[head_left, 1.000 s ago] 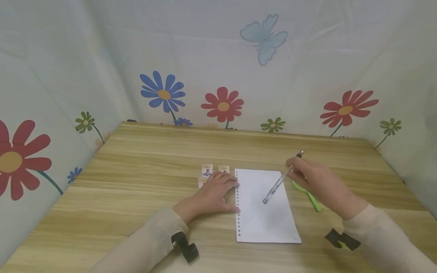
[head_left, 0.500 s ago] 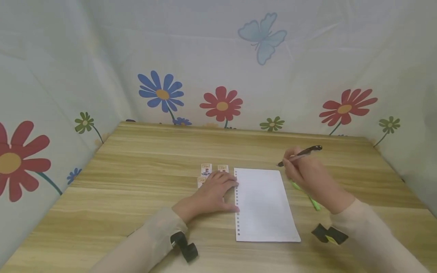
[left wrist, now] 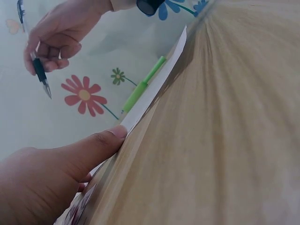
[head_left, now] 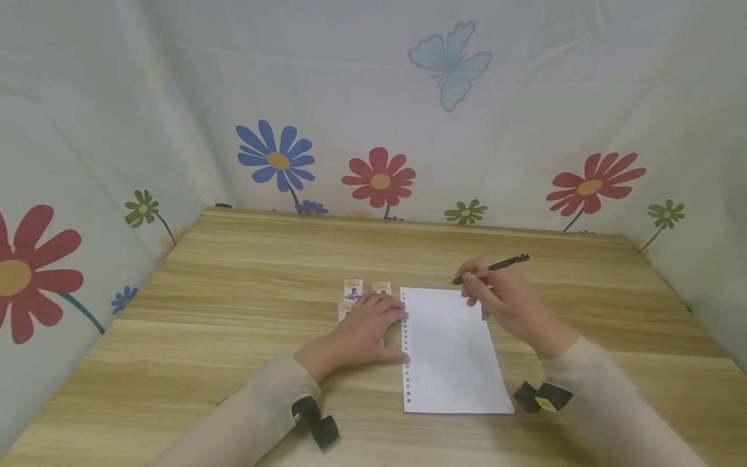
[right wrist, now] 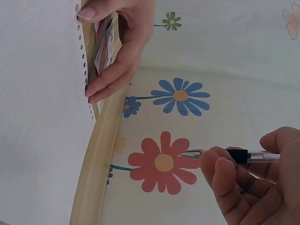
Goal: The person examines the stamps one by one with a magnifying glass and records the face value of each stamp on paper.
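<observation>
A sheet of loose-leaf paper (head_left: 446, 363) with punched holes down its left edge lies on the table. My left hand (head_left: 363, 329) rests at that edge, thumb and fingertips on the holes, as the right wrist view also shows. In my right hand (head_left: 513, 301) I hold a gel pen (head_left: 503, 264) with a clear barrel and black grip. In the right wrist view the fingers grip the pen (right wrist: 239, 155) just behind its bare metal tip. The tip points left, above the sheet's top right part, and the left wrist view shows the pen (left wrist: 40, 70) raised off the paper.
Several small printed cards (head_left: 353, 289) lie beside and under my left hand. A slim green object like a pen (left wrist: 140, 89) lies past the sheet's right edge, mostly hidden by my right arm in the head view. A flower-print curtain (head_left: 327, 84) stands behind the wooden table (head_left: 233, 259).
My right hand has turned the pen round, so its tip now points left rather than up and away, and has moved left over the sheet's top corner. My left hand has stayed put.
</observation>
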